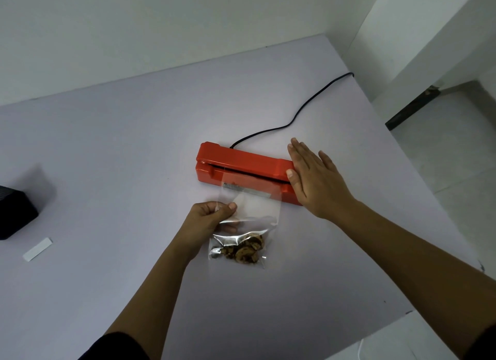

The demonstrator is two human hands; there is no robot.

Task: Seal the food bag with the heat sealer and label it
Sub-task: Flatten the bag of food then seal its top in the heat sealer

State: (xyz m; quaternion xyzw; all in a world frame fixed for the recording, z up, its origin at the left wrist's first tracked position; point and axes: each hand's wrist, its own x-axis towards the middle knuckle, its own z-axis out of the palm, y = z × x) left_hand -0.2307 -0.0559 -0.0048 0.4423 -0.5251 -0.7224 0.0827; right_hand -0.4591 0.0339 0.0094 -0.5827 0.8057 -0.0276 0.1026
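Setting: pale lilac table [107, 158] against a white wall [161, 24], seen from above, looking down along both bare forearms.
Heat sealer [243, 163]: orange-red, long and low, lying across the middle of the table; sealing arm [236, 155] lowered close to the base, with a thin dark gap between them.
Cord [295, 115]: black, leaving the back of the sealer and snaking off towards the far right edge of the table.
Food bag [249, 212]: clear plastic, lying just in front of the sealer, top end overlapping the sealer's front and reaching up to the gap; caught inside it or not, impossible to tell.
Food [245, 249]: brown dried pieces, bunched at the near end of the bag.
Left hand [212, 217]: pinching the bag's left edge between thumb and curled fingers, about halfway along.
Right hand [314, 182]: palm down, fingers straight and close together, laid over the right end of the sealer, thumb beside the end of the sealing arm; pressing or only resting, impossible to tell.
Label [37, 249]: small white strip, flat on the table far to the left, well apart from the bag.
Black box [14, 212]: dark, cut off by the left edge, just beyond the label.
Floor [456, 158]: pale tiles past the table's right side.
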